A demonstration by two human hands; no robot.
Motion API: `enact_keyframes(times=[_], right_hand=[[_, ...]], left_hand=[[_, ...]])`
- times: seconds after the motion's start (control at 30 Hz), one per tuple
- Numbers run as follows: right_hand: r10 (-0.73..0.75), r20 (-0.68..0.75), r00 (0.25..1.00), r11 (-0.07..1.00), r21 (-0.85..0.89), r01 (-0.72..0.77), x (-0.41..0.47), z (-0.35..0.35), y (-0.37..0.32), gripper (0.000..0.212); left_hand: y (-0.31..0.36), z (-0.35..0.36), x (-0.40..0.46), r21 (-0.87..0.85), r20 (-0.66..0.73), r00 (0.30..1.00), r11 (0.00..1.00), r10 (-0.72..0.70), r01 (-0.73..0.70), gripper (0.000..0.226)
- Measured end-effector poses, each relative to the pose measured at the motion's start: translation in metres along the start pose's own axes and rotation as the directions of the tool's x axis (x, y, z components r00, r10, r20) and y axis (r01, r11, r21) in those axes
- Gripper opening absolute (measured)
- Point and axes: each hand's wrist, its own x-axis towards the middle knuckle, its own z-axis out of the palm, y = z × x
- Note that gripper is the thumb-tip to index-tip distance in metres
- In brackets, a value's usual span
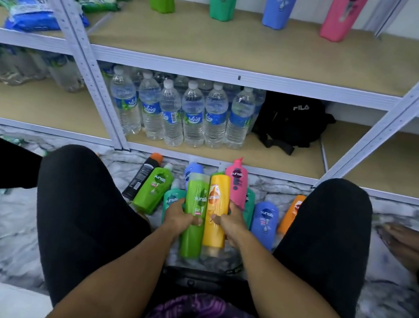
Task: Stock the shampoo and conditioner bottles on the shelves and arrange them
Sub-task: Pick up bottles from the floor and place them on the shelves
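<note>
Left hand [179, 216] gripped green bottle [195, 212], right hand [230, 225] yellow bottle [215, 212], fingers curled around each above the floor pile; slick sides risked one slipping during lift to shelf [248, 51].

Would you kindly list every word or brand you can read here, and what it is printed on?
"sunsilk": green bottle in the left hand, and the other shampoo bottles.
"FILA": black bag.
"Vaig", uncertain: water bottles.
Small print on the black tube and blue packets: too blurred.
</note>
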Motion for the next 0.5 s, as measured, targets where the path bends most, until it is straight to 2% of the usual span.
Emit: enact_keyframes(times=[0.13, 0.27, 0.43, 0.5], right_hand=[[0.004, 0.014, 1.000, 1.000, 0.029, -0.005, 0.000, -0.004, -0.001, 0.068], [-0.008, -0.044, 0.999, 0.999, 0.035, 0.010, -0.001, -0.008, -0.001, 0.071], [-0.026, -0.137, 0.990, 0.999, 0.035, 0.031, 0.001, -0.009, 0.006, 0.069], [-0.028, -0.150, 0.988, 0.999, 0.021, 0.032, 0.002, -0.008, 0.009, 0.068]], left_hand=[[0.003, 0.003, -0.003, -0.027, -0.036, 0.999, 1.000, -0.012, 0.011, 0.050], [0.010, 0.010, -0.006, 0.005, -0.062, 0.998, 1.000, 0.005, -0.005, 0.048], [0.018, 0.015, -0.007, 0.059, -0.047, 0.997, 0.997, 0.054, -0.051, 0.068], [0.017, 0.016, -0.006, 0.064, -0.027, 0.998, 0.997, 0.050, -0.048, 0.068]])
